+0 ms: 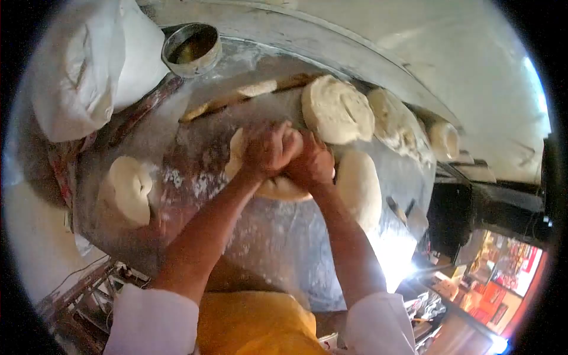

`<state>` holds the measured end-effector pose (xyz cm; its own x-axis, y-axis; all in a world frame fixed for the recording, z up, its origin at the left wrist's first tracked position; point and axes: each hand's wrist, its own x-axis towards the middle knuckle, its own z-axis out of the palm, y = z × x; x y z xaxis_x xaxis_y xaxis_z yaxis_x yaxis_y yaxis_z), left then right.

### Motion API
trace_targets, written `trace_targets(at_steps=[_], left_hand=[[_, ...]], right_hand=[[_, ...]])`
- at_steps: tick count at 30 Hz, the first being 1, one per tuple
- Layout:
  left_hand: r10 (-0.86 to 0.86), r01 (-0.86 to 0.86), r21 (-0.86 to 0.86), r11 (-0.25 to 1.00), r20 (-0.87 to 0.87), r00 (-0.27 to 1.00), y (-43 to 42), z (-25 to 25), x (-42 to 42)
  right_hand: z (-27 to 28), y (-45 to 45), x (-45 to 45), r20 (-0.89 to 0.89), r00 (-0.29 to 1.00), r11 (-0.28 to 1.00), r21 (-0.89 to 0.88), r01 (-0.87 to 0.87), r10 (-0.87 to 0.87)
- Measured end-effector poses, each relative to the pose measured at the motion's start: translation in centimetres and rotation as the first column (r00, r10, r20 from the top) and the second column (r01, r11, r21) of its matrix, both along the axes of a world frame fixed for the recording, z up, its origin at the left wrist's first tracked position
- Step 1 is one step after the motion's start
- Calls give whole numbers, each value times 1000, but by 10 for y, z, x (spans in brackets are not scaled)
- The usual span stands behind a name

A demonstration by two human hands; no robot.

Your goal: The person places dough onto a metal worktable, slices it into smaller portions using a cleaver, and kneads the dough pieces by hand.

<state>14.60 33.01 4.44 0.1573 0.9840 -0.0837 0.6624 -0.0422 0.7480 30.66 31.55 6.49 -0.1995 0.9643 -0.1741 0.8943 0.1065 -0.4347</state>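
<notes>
My left hand [269, 148] and my right hand [312, 160] are side by side at the middle of the worktop, both closed and pressed into a piece of dough [278, 190]. The dough shows to the left of my hands and below them; the part under my fingers is hidden. Just right of my right wrist lies a smooth, oblong dough piece [359, 190]. Beyond my hands sits a large, round dough mass [337, 110] with a folded surface. A long wooden rolling pin [225, 102], dusted with flour, lies behind my left hand.
Off to the left is a smaller dough lump [127, 189]. More dough [399, 127] lies at the back right. A round tin [207, 62] with liquid stands near a white sack [97, 68]. A scraper-like tool [396, 210] rests at the right of the floury worktop [266, 242].
</notes>
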Motion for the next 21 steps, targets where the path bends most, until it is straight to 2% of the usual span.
trace_targets(at_steps=[1, 2, 3, 5, 6, 7, 8, 10, 11, 13, 14, 15, 16, 17, 19, 20, 21], left_hand=[[-11, 11, 11, 1000, 5, 1000, -11, 13, 2], [164, -140, -130, 982, 197, 967, -17, 28, 4], [233, -229, -42, 972, 231, 945, -30, 25, -1], [345, -399, 136, 907, 303, 888, -56, 16, -10], [285, -294, 212, 932, 73, 956, -93, 28, -20], [227, -178, 260, 949, -170, 959, -134, 38, -31], [227, -175, 271, 946, -174, 958, -159, 30, -46], [187, -235, 201, 951, 229, 955, -201, -6, -68], [189, -236, 199, 951, 230, 955, -214, -13, -70], [312, -268, -165, 949, 604, 734, -230, -23, -81], [401, -215, -340, 916, 723, 562, -236, -33, -88], [411, -218, -350, 911, 717, 563, -242, -44, -95], [342, -230, -253, 940, 690, 638, -246, -59, -101], [277, -235, -153, 960, 649, 708, -250, -69, -104], [281, -222, -177, 959, 701, 656, -250, -51, -97], [272, -197, -190, 962, 748, 606, -245, -36, -96], [288, -208, -201, 957, 741, 607, -239, -22, -95]], right_hand=[[12, -20, -11, 1, 993, 992, 27, 120, -120], [12, -52, -23, 12, 990, 962, 238, 134, -141], [12, -97, -31, 19, 987, 890, 435, 135, -159], [37, -184, -40, 5, 998, 861, 506, 56, -67], [51, -216, -34, 38, 997, 899, 431, -70, 60], [63, -233, -25, 60, 980, 915, 351, -200, 191], [71, -233, -19, 56, 980, 911, 362, -196, 189], [89, -227, -7, -286, 925, 935, 318, -156, 251], [118, -212, -5, -192, 955, 915, 378, -142, 228], [143, -189, -7, -312, 944, 882, 467, 57, 104], [143, -186, -12, -318, 942, 885, 461, 58, 105], [141, -183, -17, -342, 932, 870, 489, 66, 122], [137, -179, -22, -363, 921, 855, 514, 72, 141], [110, -185, -33, -272, 945, 878, 477, -30, 180], [23, -210, -51, -116, 975, 910, 393, -128, 188], [18, -203, -51, -124, 974, 914, 384, -131, 191], [16, -195, -47, -148, 964, 904, 401, -146, 221]])
